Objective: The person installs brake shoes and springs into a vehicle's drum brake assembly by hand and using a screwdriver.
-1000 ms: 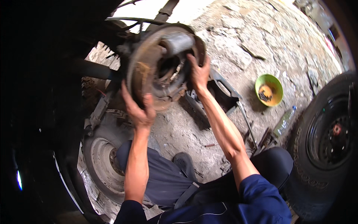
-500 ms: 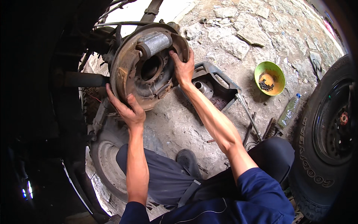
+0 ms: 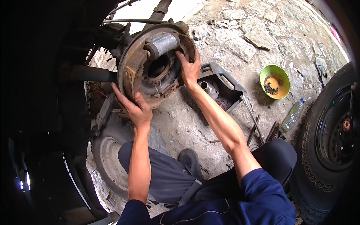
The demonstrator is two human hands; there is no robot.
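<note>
Both my hands are on a rusty round brake backing plate at the vehicle's axle end. A silver cylinder sits near its top, above a round central hole. My left hand grips the lower left rim, with thumb and fingers spread around it. My right hand holds the right side, thumb on the inner face below the cylinder and fingers over the rim. Behind my right arm, a dark plastic tray holds a metal hub.
A green bowl with dark pieces, a plastic bottle, a long wrench and a brush lie at the right, beside a standing tyre. Another tyre lies by my left knee. Dark bodywork fills the left. Broken stone slabs cover the ground.
The plate and both my hands first shifted left, then slightly right again. The plate looks more settled, and the tray's hub shows more from behind my right arm than at first.
</note>
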